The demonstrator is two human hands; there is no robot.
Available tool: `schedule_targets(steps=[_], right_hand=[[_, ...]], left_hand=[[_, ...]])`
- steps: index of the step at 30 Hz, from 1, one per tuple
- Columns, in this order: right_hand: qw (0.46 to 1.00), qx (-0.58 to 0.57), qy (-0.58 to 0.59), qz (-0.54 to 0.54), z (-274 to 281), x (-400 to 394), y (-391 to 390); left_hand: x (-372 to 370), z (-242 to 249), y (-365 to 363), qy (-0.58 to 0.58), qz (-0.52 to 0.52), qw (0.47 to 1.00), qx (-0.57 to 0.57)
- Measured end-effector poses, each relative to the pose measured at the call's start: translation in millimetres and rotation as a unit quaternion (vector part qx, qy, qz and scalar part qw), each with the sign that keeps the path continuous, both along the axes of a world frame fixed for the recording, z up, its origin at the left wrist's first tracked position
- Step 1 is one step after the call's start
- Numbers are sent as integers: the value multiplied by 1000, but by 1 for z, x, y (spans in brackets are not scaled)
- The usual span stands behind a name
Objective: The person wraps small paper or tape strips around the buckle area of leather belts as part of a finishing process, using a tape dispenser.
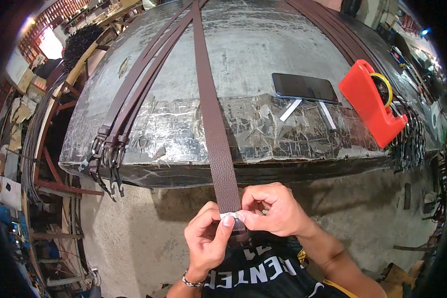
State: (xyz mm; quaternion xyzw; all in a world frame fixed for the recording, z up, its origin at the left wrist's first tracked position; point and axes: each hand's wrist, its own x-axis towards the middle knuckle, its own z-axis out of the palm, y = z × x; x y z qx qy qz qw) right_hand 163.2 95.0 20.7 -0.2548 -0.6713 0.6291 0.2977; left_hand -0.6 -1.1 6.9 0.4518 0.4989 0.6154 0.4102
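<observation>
One belt (213,134), far part on table (159,114), near end overhanging; left hand (205,238) clamps white strip (229,215) against it, right hand (275,211) pinches strip's right end, likely keeping it straight. Phone (305,88) apparently weights two slips (290,110) against drifting.

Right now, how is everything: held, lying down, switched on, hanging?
Brown strap: held, partly on the table
White piece: pinched at the strap
Left hand: pinching
Right hand: pinching
Phone: lying flat, screen dark
Two white strips: poking out by the phone
Red dispenser: resting on the table
Left-side buckles: hanging at the table's edge
</observation>
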Motion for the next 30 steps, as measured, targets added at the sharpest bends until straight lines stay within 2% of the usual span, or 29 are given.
schedule_targets(steps=[3,9,12,15,21,24,27,30], right_hand=[[1000,13,-11,-20,1,1,-4],[985,-155,69,-16,-1,12,-10],[996,-87,31,-3,-1,11,-12],[997,-73,41,0,6,9,-11],[985,-175,14,-1,10,13,-16],[990,-136,-12,-29,19,5,-21],[997,-55,24,-42,7,-3,-21],[997,-56,-3,-47,6,-1,-20]], left_hand=[[1,2,-3,-10,-8,1000,-27],[2,4,-4,-16,-22,999,-36],[0,5,-6,-29,-36,998,-43],[1,4,-6,-15,-30,999,-31],[0,5,-13,-68,-29,995,-69],[-2,5,-13,-71,-27,995,-61],[-2,4,-12,-75,-36,995,-53],[-4,5,-10,-69,-46,995,-47]])
